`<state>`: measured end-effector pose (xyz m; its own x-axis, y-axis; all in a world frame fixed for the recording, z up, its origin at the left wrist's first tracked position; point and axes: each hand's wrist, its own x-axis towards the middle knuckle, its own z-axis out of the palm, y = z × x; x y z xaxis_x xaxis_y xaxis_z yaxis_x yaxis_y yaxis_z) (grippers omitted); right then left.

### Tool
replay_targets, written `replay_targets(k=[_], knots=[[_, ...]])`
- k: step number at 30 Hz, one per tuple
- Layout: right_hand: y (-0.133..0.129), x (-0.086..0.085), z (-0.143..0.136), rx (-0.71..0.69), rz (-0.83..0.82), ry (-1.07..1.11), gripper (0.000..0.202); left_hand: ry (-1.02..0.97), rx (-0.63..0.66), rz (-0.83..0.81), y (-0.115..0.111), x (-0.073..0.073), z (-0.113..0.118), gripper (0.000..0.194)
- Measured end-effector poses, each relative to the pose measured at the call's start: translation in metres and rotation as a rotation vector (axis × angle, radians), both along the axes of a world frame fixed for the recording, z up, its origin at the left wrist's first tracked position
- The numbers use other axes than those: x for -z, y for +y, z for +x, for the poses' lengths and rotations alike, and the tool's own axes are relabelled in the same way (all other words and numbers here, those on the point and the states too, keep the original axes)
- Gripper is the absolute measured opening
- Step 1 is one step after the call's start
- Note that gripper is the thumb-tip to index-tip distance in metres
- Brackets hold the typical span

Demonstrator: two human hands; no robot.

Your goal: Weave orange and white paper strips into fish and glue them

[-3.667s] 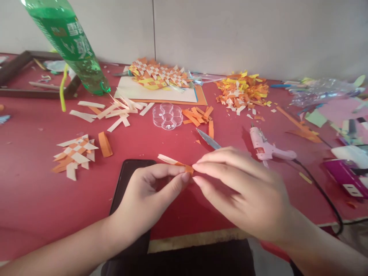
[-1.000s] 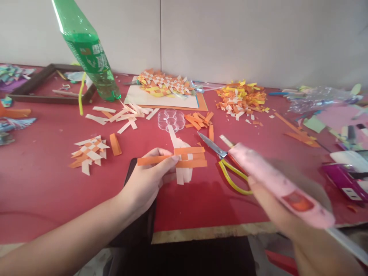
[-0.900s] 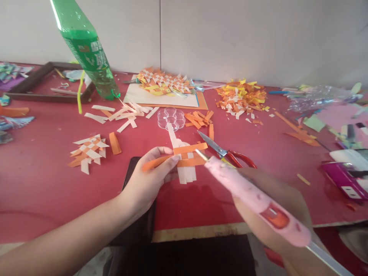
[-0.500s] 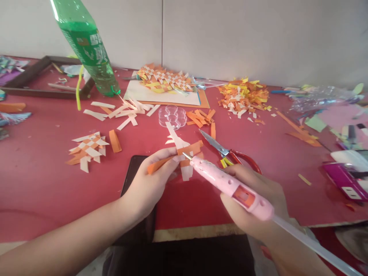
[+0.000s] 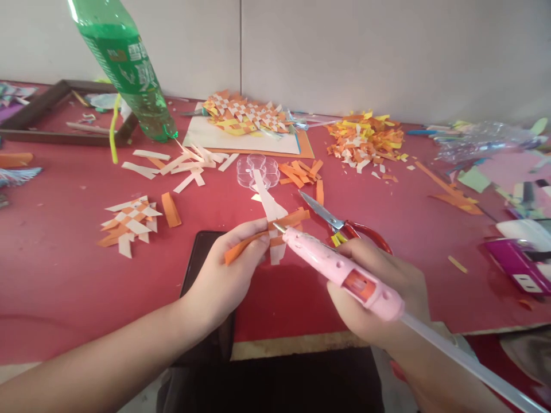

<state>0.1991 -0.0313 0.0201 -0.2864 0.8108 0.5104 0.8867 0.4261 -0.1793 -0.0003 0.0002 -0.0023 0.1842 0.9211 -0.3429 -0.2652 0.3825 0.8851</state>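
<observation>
Between the thumb and fingers of my left hand (image 5: 235, 255) is a small weave of orange and white paper strips (image 5: 278, 221), held just above the red table. My right hand (image 5: 383, 292) is wrapped round a pink hot glue gun (image 5: 340, 269), with a long translucent glue stick (image 5: 465, 355) running out of its back. The gun's metal tip (image 5: 279, 227) is at the woven strips; whether it touches them I cannot tell. Red-handled scissors (image 5: 331, 218) lie open just beyond my right hand. Under my left wrist is a black phone-like slab (image 5: 200, 258), partly covered.
A finished-looking woven piece (image 5: 131, 221) lies left. Loose white strips (image 5: 191, 163), orange strips (image 5: 301, 172) and a clear flower-shaped tray (image 5: 258, 172) are ahead. A green bottle (image 5: 129, 74) stands behind, beside a dark frame (image 5: 55, 136). Cut scraps (image 5: 365, 140) are heaped at the back right.
The woven strips have shifted and tilted slightly in my left hand. The glue gun has moved a little to the left and up in view, its tip staying at the strips.
</observation>
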Motion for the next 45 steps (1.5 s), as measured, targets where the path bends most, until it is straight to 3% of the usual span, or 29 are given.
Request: replay_targets(k=[5, 10, 26, 36, 45], knots=[[0.0009, -0.0015, -0.0017, 0.008, -0.016, -0.011, 0.016, 0.037, -0.054, 0.009, -0.0007, 0.0034, -0.0004, 0.024], [0.0052, -0.0023, 0.0002, -0.022, 0.06, -0.011, 0.017, 0.075, -0.01, -0.017, -0.0004, 0.0029, -0.0017, 0.025], [0.0048, -0.001, 0.0004, -0.026, 0.045, -0.005, 0.017, 0.102, -0.01, 0.009, -0.0006, 0.0052, -0.0022, 0.023], [0.004, 0.0025, 0.0014, -0.043, -0.005, 0.007, 0.018, 0.06, -0.059, -0.014, 0.0015, 0.0051, -0.0001, 0.022], [0.0053, 0.0039, 0.0017, -0.093, 0.046, 0.026, 0.02, -0.012, -0.054, -0.019, 0.0012, 0.0033, -0.0001, 0.025]])
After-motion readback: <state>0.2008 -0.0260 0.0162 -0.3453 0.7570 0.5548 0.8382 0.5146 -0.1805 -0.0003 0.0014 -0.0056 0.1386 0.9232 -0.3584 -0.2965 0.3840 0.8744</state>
